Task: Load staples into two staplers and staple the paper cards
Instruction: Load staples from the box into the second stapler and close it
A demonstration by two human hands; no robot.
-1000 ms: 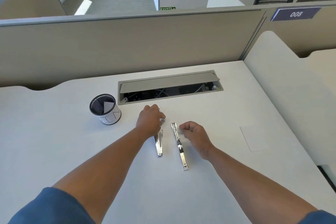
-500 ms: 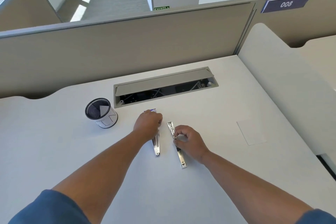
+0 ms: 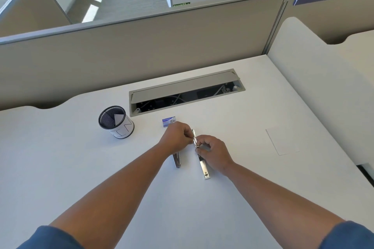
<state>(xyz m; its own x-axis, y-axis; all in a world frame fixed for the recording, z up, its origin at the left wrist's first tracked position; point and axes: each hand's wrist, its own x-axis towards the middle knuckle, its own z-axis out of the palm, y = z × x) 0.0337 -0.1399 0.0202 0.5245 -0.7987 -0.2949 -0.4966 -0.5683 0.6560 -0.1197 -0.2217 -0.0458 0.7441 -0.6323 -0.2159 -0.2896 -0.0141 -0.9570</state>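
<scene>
Both hands meet over the opened stapler [image 3: 199, 153], whose long axis runs toward the person: right hand [image 3: 214, 150] curls round its middle, left hand [image 3: 177, 137] pinches something tiny at its far end, the staple box [image 3: 168, 121] just behind.

Both hands meet at the desk's centre, fingers curled.

The left hand [image 3: 176, 136] reaches in from 7 o'clock and the right hand [image 3: 215, 150] from 5 o'clock, bare forearms stretched forward, fingertips pinching the same open stapler [image 3: 200, 153] between them.
</scene>
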